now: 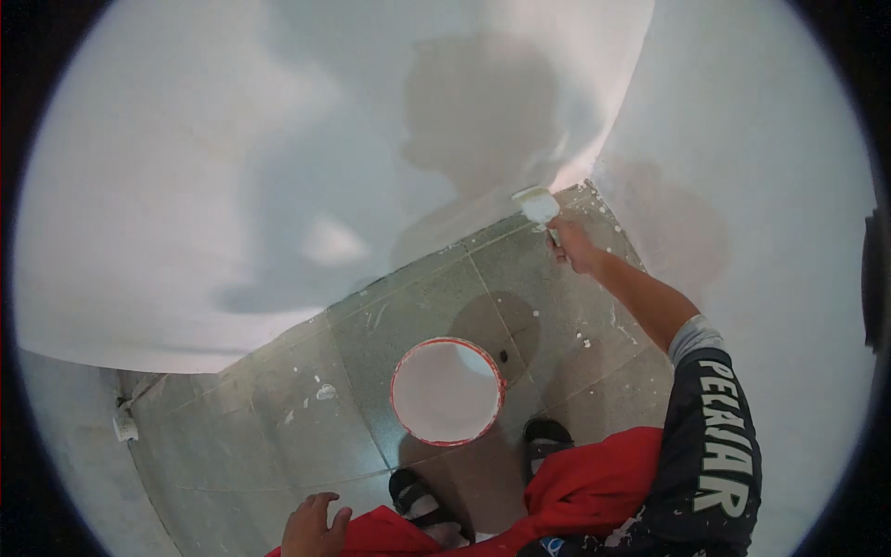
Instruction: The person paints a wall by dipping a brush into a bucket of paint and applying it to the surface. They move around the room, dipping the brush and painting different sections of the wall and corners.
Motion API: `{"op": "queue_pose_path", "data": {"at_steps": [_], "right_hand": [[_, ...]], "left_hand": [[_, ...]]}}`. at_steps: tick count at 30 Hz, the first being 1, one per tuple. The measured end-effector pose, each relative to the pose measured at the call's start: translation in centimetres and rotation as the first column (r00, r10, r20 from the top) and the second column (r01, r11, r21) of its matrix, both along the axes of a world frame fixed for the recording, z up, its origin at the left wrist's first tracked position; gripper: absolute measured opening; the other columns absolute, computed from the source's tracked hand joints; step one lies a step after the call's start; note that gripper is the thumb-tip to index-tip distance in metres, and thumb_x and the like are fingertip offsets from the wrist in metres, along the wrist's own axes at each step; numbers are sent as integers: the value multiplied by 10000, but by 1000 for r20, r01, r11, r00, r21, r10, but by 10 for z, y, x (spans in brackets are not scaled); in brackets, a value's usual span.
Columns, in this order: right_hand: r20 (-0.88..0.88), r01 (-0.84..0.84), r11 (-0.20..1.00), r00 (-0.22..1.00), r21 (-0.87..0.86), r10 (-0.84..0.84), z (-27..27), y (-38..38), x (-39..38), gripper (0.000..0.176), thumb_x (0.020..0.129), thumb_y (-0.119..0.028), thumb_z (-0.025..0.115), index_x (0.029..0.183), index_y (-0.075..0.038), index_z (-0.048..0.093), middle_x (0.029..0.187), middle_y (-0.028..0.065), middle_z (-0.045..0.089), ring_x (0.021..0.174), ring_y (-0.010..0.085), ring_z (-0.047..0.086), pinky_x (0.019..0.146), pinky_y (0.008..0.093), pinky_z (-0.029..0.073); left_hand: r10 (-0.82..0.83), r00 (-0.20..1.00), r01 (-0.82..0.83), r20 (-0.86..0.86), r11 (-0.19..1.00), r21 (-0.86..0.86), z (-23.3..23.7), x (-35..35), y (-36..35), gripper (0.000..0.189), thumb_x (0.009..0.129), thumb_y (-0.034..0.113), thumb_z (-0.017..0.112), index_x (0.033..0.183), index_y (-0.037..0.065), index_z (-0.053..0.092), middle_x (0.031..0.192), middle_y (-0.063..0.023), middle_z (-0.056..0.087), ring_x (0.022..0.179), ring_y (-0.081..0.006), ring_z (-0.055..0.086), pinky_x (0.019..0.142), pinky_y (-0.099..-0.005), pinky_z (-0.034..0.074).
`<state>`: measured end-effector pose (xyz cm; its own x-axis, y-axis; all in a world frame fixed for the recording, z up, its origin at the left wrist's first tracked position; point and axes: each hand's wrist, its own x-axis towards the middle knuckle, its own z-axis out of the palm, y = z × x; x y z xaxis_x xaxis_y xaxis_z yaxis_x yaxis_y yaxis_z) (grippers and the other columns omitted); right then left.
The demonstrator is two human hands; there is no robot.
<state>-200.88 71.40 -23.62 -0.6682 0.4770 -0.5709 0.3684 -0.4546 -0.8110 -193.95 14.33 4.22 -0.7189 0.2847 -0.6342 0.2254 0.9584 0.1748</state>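
In the head view my right hand [574, 246] is closed around the handle of a paintbrush [538, 205] with a wide, white-coated head. The bristles meet the foot of the white wall [353, 139], close to the corner, just above the floor tiles. My left hand [316, 528] hangs by my left knee at the bottom, its fingers apart and holding nothing. Between the two hands a round bucket [393, 408] with a red rim stands on the floor, with white paint [445, 395] inside.
Grey floor tiles [278, 436] carry white paint splashes and crumbs, thickest near the corner. A second wall [770, 241] rises on the right. My feet in dark sandals [413, 497] are just behind the bucket. A small white object [124, 425] sits at the far left wall edge.
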Motion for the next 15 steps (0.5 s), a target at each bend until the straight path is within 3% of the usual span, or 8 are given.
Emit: {"op": "queue_pose_path", "data": {"at_steps": [2, 5, 7, 9, 15], "right_hand": [[19, 29, 985, 999, 171, -33, 16, 6, -7, 239, 880, -265, 536, 791, -44, 549, 608, 62, 490, 447, 147, 396, 406, 342, 316], [-83, -8, 970, 996, 245, 30, 59, 15, 1, 240, 893, -265, 516, 798, -46, 541, 607, 64, 490, 451, 139, 396, 411, 340, 318], [-124, 0, 975, 992, 224, 29, 61, 16, 14, 238, 898, -266, 507, 804, -49, 536, 609, 60, 492, 450, 133, 389, 418, 329, 313], [-162, 7, 979, 986, 204, 26, 56, 16, 23, 236, 904, -267, 498, 811, -52, 532, 611, 57, 494, 449, 127, 381, 425, 318, 309], [73, -55, 993, 996, 103, 48, 26, 18, 20, 205, 906, -264, 481, 809, -85, 499, 606, 42, 473, 425, 120, 331, 446, 304, 290]], "left_hand": [[8, 1000, -8, -1, 1000, -10, 1, -1, 2, 412, 967, 319, 531, 1251, 22, 555, 1244, -235, 587, 1167, -413, 541, 982, -447, 438], [12, 1000, -12, 6, 1000, -9, -2, -2, 0, 407, 966, 317, 536, 1245, 23, 559, 1231, -236, 593, 1157, -416, 546, 978, -449, 441], [9, 1000, -9, 10, 1000, 0, 0, -5, 11, 405, 966, 317, 537, 1243, 23, 560, 1227, -236, 594, 1152, -417, 548, 975, -450, 443], [91, 996, -86, 9, 964, -251, 2, -6, 28, 390, 926, 320, 586, 1221, 66, 589, 1206, -167, 619, 1086, -346, 612, 950, -421, 476], [93, 995, -84, 44, 980, -183, 7, -11, 34, 372, 934, 302, 583, 1224, 68, 589, 1229, -172, 611, 1126, -364, 592, 993, -435, 449]]}}
